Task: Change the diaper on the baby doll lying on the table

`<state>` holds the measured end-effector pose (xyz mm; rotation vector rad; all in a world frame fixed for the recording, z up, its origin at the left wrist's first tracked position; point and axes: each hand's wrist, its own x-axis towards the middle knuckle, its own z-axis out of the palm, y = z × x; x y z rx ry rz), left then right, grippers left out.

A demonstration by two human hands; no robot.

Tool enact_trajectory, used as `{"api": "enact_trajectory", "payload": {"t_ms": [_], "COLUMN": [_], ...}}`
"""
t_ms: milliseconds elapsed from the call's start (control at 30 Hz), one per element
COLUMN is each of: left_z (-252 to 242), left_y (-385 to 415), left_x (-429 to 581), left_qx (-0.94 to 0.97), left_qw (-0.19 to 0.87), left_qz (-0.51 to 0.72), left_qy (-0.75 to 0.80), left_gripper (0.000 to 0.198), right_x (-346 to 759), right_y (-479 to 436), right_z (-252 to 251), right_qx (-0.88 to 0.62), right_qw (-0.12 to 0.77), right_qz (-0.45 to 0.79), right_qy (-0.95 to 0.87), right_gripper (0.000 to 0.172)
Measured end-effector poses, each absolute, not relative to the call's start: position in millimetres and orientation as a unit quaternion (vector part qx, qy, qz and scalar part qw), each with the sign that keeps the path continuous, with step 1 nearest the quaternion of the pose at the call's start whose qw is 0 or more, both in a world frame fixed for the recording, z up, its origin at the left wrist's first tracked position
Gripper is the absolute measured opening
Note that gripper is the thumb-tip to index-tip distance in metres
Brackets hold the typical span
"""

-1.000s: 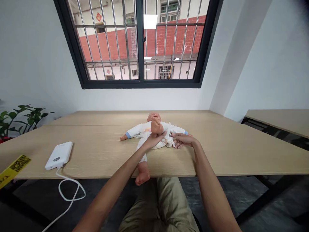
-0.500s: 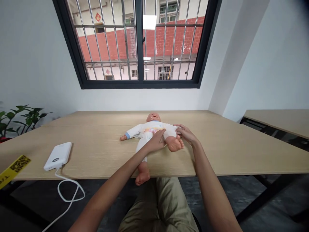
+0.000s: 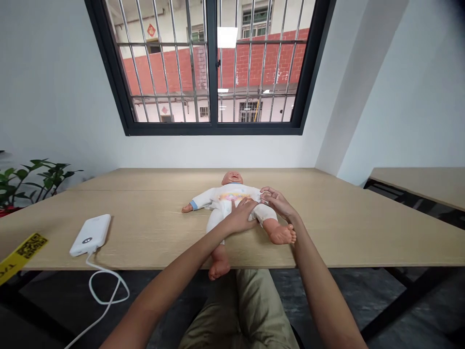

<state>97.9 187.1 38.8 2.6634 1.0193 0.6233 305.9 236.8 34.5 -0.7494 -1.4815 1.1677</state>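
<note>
Now, doll (image 3: 232,201): on its back at table (image 3: 145,228) edge, one foot past it.
L hand (image 3: 242,216): flat on hips, not gripping.
R hand (image 3: 278,203): pinching cloth at the doll's side.
Risk: hard tug could slide it off.

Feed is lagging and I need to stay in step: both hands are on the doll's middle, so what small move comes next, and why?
Probably smooth the white cloth flat at the hips. The left hand rests on the lower belly of the pink plastic baby doll in a white suit, the right hand pinches cloth at its side, and both legs lie down on the pale wooden table.
</note>
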Motion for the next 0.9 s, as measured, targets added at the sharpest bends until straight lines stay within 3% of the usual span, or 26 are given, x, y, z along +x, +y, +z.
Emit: {"api": "enact_trajectory", "payload": {"t_ms": [300,600,900], "left_z": [37.4,32.4,38.8], "left_y": [182.7,186.1,178.6], "left_x": [100.3,99.8,98.5], "left_qx": [0.939,0.948,0.943], "left_qw": [0.030,0.038,0.043], "left_qz": [0.156,0.135,0.152], "left_qy": [0.306,0.285,0.292], "left_gripper": [0.060,0.067,0.065], "right_x": [291.5,272.8,278.5], "right_y": [242.9,241.7,241.6], "right_z": [25.1,24.6,20.8], "right_qx": [-0.369,-0.391,-0.416], "right_qw": [0.512,0.503,0.517], "right_qz": [0.399,0.368,0.354], "right_qy": [-0.666,-0.678,-0.660], "right_gripper": [0.038,0.022,0.034]}}
